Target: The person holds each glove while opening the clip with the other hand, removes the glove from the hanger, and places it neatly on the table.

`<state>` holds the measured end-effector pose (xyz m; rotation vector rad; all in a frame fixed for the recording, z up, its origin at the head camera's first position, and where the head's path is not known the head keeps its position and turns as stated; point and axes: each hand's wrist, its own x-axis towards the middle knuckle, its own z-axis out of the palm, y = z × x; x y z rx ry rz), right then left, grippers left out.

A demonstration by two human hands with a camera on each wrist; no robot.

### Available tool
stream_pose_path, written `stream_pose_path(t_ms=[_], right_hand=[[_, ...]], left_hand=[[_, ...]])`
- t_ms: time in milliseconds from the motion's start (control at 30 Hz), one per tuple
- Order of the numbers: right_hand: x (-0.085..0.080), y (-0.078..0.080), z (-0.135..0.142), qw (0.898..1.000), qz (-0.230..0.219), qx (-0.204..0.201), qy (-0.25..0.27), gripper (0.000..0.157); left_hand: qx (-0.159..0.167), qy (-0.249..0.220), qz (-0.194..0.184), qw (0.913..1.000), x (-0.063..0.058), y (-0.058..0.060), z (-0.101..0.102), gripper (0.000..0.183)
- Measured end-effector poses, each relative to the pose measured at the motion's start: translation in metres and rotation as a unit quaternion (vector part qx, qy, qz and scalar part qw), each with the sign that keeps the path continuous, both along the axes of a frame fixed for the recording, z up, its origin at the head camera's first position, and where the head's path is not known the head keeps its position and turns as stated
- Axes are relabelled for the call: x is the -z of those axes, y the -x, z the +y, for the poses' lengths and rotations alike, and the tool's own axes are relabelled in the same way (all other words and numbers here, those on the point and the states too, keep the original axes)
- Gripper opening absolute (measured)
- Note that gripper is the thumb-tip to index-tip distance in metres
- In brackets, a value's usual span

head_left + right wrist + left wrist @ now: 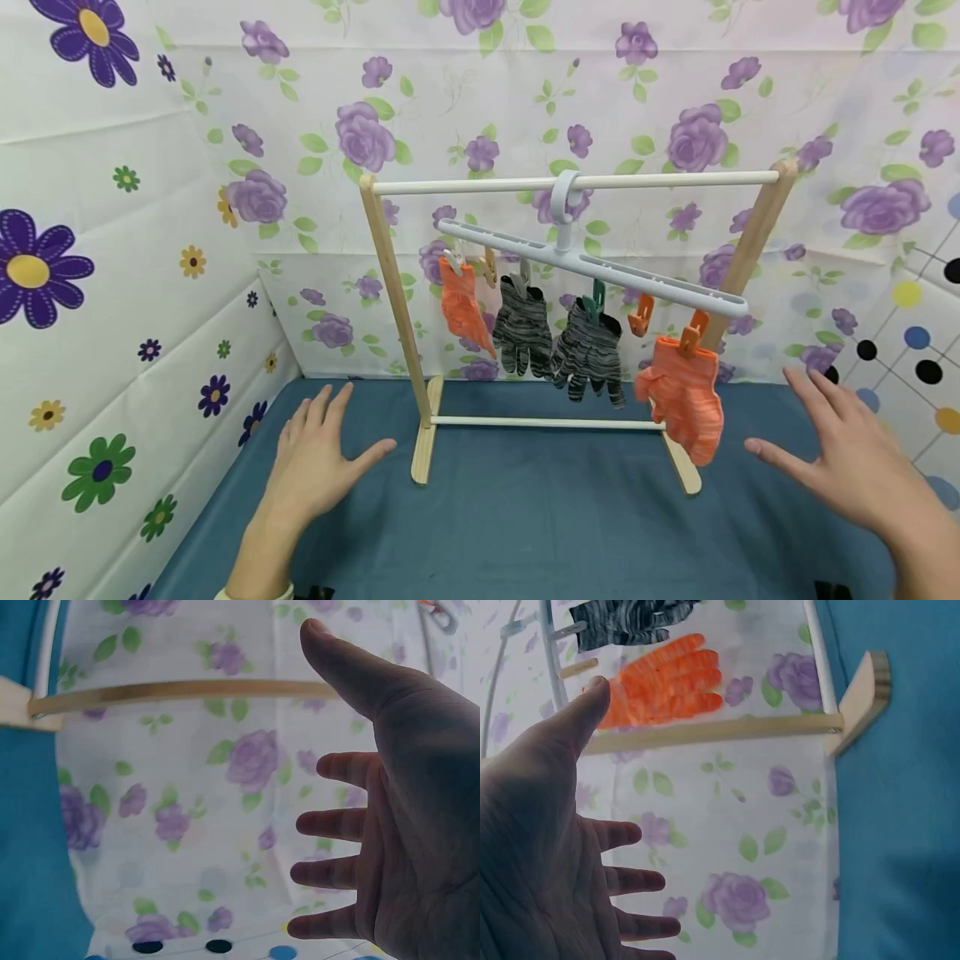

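Note:
A light grey clip hanger (592, 265) hangs by its hook from the wooden rack's top rod, tilted down to the right. Clothespins hold an orange glove (462, 304) at its left end, two black-and-grey striped gloves (522, 325) in the middle and another orange glove (682, 396) at its right end. My left hand (315, 462), spread and holding nothing, is left of the rack and apart from it. To the right of the rack my right hand (855, 458) is also spread, touching nothing. The left wrist view shows the left orange glove (664, 681) beyond my thumb.
The wooden rack (397, 304) stands on a blue-covered table (525, 525). A wooden clothespin (490, 268) and an orange clothespin (641, 315) hang on the bar without gloves. Flower-patterned sheets (315, 100) enclose the back and left; a dotted sheet (907, 333) is at right.

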<state>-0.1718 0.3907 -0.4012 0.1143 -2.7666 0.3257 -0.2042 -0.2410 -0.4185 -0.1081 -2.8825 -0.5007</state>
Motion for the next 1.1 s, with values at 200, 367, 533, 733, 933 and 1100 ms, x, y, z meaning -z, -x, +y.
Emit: stream_pose_path(t_ms=[200, 367, 533, 733, 933, 1100], right_hand=[[-0.016, -0.009, -0.012, 1.0, 0.008, -0.019, 0.019, 0.121], [-0.024, -0.014, -0.019, 0.999, 0.023, -0.035, 0.029, 0.12], [-0.033, -0.017, -0.025, 0.998, 0.026, -0.047, 0.041, 0.117], [-0.044, -0.018, -0.034, 0.996, 0.01, -0.056, 0.063, 0.115], [-0.057, -0.02, -0.042, 0.993, 0.014, -0.078, 0.084, 0.112], [-0.065, -0.02, -0.047, 0.992, 0.02, -0.091, 0.086, 0.11]], left_hand=[[0.034, -0.019, 0.013, 0.9991, -0.013, -0.004, 0.017, 0.118], [0.068, -0.053, 0.026, 0.9959, -0.02, -0.006, 0.033, 0.112], [0.115, -0.102, 0.023, 0.9878, -0.028, -0.006, 0.056, 0.106], [0.178, -0.159, 0.017, 0.971, -0.04, -0.005, 0.088, 0.097], [0.233, -0.195, 0.016, 0.9525, -0.048, 0.0, 0.121, 0.091], [0.269, -0.226, 0.005, 0.9362, -0.051, 0.005, 0.148, 0.086]])
